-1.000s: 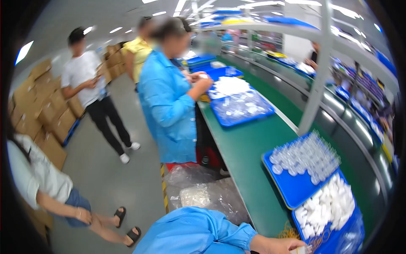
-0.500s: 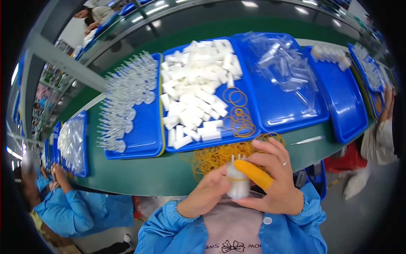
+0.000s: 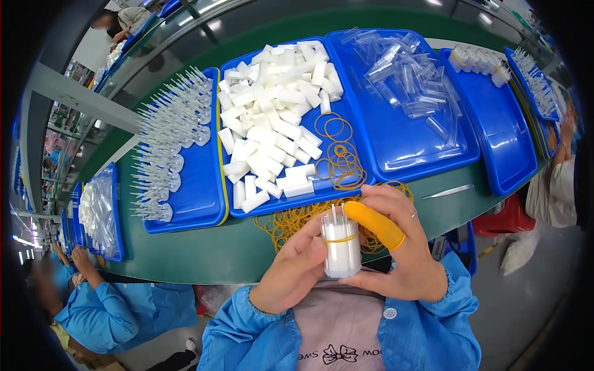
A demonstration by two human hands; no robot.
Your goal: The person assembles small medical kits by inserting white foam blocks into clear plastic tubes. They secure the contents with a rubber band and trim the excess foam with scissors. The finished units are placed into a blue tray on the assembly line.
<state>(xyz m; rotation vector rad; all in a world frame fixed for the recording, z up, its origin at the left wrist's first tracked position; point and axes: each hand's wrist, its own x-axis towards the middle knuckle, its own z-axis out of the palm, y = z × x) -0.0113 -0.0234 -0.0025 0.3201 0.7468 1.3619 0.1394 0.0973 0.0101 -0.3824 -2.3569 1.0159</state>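
Observation:
Between my hands, in front of my chest, stands an upright bundle [image 3: 342,255]: clear plastic pieces around a white core, thin stems on top, a yellow rubber band round its upper part. My left hand [image 3: 289,267] closes on its left side, thumb at the front. My right hand [image 3: 405,256] grips it from the right. An orange finger cot [image 3: 377,226] covers the right index finger, which rests at the bundle's top, by the stems. Just beyond lies a pile of loose yellow rubber bands [image 3: 288,224], partly hidden by my hands.
A blue tray [image 3: 334,133] holds white foam pieces and rubber bands. Stemmed clear pieces fill the left tray [image 3: 195,179]; clear tubes lie in another tray [image 3: 396,148]. Banded bundles sit in the right tray [image 3: 507,136]. Tweezers [image 3: 448,191] lie on the green table. Co-workers sit on both sides.
The bundle has moved slightly up and left and now shows more of its front and its band. Both hands remain on it. The whole view has shifted a little.

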